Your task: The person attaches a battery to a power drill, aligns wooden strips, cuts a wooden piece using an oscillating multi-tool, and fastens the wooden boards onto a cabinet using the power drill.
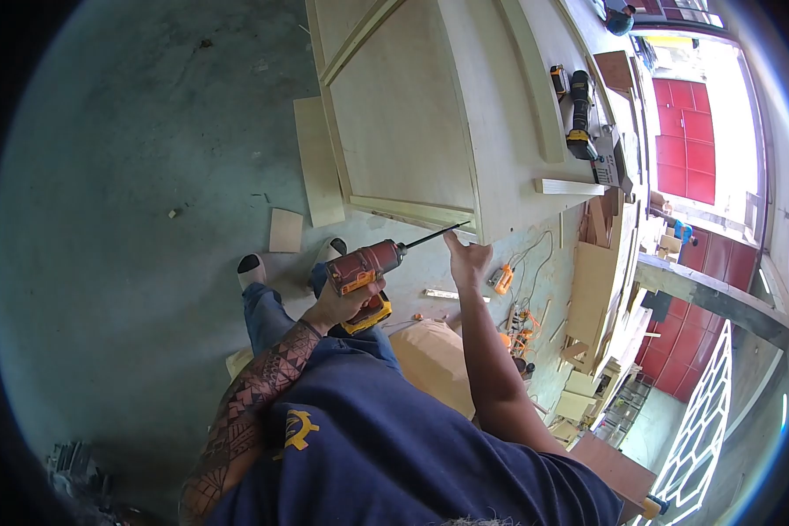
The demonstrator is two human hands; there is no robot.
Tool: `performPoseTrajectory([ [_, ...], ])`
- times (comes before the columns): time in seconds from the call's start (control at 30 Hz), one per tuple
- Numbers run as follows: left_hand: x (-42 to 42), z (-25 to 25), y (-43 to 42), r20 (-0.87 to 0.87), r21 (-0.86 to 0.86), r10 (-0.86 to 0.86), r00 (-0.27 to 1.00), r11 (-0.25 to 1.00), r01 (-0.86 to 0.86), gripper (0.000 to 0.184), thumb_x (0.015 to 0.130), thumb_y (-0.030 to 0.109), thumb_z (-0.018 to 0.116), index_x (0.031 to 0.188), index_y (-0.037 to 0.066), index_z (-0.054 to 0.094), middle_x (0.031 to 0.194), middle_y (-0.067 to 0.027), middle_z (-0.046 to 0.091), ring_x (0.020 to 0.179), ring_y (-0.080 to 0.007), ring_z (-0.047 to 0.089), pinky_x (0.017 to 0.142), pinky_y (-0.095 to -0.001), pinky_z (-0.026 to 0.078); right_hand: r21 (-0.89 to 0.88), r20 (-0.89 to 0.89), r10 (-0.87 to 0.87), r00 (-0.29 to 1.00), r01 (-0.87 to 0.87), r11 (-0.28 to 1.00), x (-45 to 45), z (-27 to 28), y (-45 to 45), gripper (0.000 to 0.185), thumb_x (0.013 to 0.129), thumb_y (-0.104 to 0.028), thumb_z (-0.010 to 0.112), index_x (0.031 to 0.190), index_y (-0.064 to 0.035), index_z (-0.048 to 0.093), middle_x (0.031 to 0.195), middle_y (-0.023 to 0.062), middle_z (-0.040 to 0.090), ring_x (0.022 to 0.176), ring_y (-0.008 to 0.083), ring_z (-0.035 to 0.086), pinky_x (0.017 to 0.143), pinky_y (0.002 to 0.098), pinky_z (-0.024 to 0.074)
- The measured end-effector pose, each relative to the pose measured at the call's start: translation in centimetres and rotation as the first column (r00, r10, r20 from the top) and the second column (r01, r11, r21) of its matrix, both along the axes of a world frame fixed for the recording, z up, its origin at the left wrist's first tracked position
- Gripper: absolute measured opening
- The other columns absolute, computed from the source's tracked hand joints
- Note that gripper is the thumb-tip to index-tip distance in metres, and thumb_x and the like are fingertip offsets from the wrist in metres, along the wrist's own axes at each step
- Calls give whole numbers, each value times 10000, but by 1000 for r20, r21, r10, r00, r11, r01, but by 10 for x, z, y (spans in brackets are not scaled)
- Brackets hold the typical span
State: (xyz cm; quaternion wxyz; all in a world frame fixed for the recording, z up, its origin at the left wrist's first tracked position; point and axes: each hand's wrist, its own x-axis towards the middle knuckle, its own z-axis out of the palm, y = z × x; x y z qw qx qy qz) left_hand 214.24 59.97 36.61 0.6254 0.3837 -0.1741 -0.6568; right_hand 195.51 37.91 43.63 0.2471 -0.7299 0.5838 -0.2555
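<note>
My left hand (349, 302) is wrapped round the grip of a red-and-yellow cordless impact driver (366, 266). Its long dark driver bit (434, 235) reaches to the corner of a large pale wooden cabinet (403, 114), at the end of a wooden strip (412, 209) along its edge. My right hand (469, 260) is at that same corner, thumb beside the bit's tip and the other fingers bent against the cabinet's edge. Whether a screw sits at the tip is too small to tell.
Another cordless tool (580, 114) lies on the cabinet beside a battery (559, 81) and a small box (612, 158). Plywood pieces (319, 162) lie on the floor. An orange power tool (501, 279) and cords are on the floor at right. Other people (682, 231) are farther off.
</note>
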Motion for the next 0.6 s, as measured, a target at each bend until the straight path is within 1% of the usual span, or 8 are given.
performPoseTrajectory([
  [0.07, 1, 1, -3, -11, -9, -1, 1000, 1000, 1, 281, 958, 212, 799, 1179, 76, 694, 1026, 3, 723, 912, -78, 685, 799, -288, 578, 29, -65, -17, 998, 19, 999, 4, 9, 3, 422, 788, -179, 874, 1146, -2, 740, 1049, 124, 793, 955, 276, 742, 882, 398, 551],
  [0.3, 4, 5, -11, 71, 40, -67, 995, 997, 64, 264, 950, 223, 810, 1137, 74, 698, 972, 8, 721, 857, -71, 681, 753, -284, 577, 107, -41, -58, 997, 62, 992, 16, 21, 7, 439, 781, -197, 886, 1146, -1, 740, 1058, 137, 792, 953, 276, 743, 874, 402, 553],
  [0.37, 2, 6, -13, 1, 24, -37, 999, 999, 37, 255, 948, 231, 814, 1115, 75, 698, 939, 16, 716, 831, -66, 673, 725, -273, 567, 68, -16, -92, 996, 93, 993, 20, 24, 9, 370, 756, -138, 869, 1079, 0, 755, 1005, 129, 792, 923, 239, 754, 840, 378, 575],
  [0.5, -3, 0, -17, -36, 2, -12, 999, 1000, 12, 249, 949, 225, 813, 1112, 76, 697, 940, 15, 715, 832, -62, 672, 715, -266, 561, 99, -43, -98, 994, 102, 990, 19, 24, 8, 397, 753, -140, 871, 1104, -1, 748, 1007, 130, 788, 926, 246, 753, 845, 387, 574],
  [0.6, -3, 3, -19, -42, 18, -46, 998, 999, 46, 236, 954, 220, 808, 1104, 78, 695, 948, 16, 713, 839, -63, 674, 722, -270, 564, 64, -8, -92, 996, 92, 994, 14, 16, 5, 436, 746, -146, 873, 1135, -1, 739, 1016, 132, 784, 933, 256, 754, 852, 395, 573],
])
